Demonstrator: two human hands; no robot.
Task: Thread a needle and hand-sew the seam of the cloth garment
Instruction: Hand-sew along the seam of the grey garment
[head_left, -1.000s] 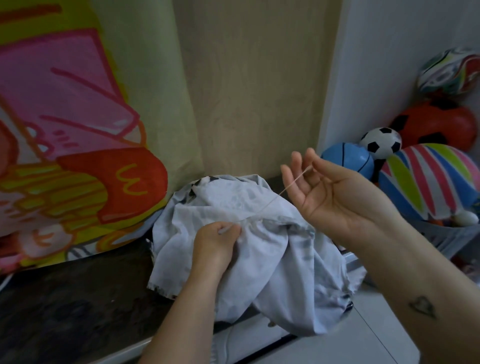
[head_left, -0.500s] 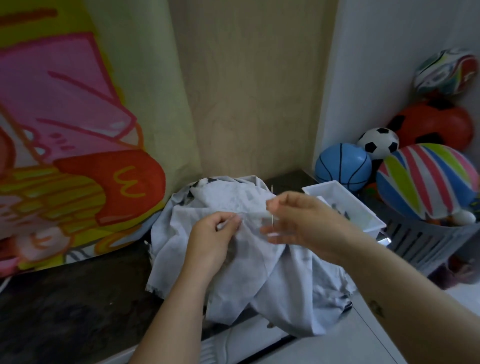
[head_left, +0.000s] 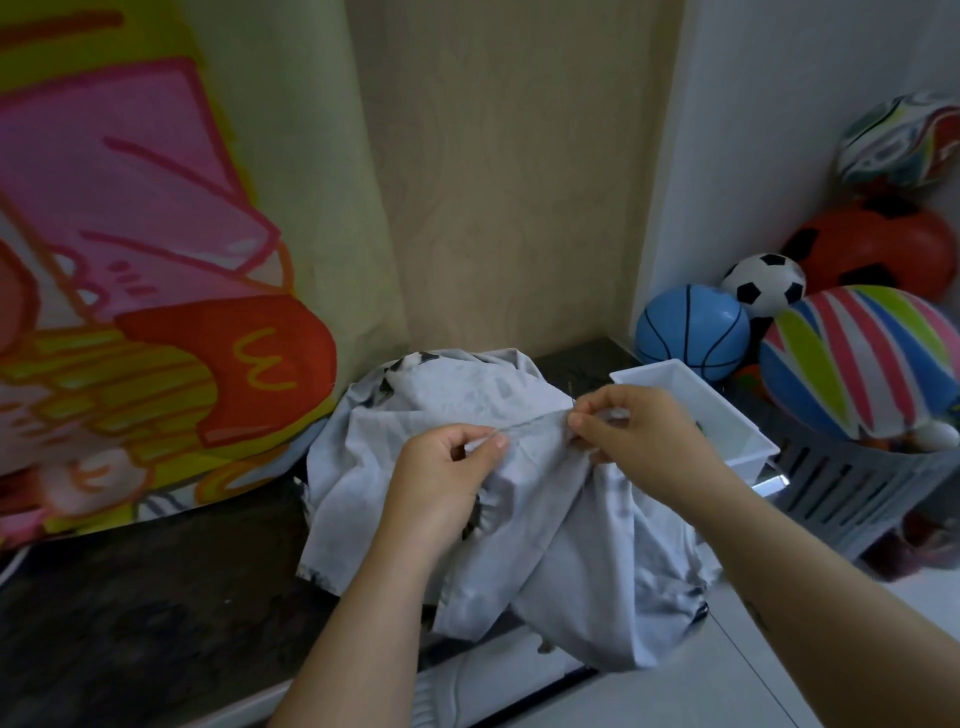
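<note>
Grey-blue cloth garment (head_left: 561, 545) sits heaped mid-counter (head_left: 156, 597) with its near side drooping over the edge. Its seam fold (head_left: 530, 422) is stretched left to right between the hands, the right end a touch farther away. So the left hand (head_left: 441, 478) pinches that fold between thumb and forefinger, while the right hand (head_left: 644, 436) has its fingertips closed on what looks like the needle (head_left: 571, 391), a thin sliver poking up and away, too small to tell which end is the tip. I'd hold the fold taut and take small, even bites across the ridge, not along it.
</note>
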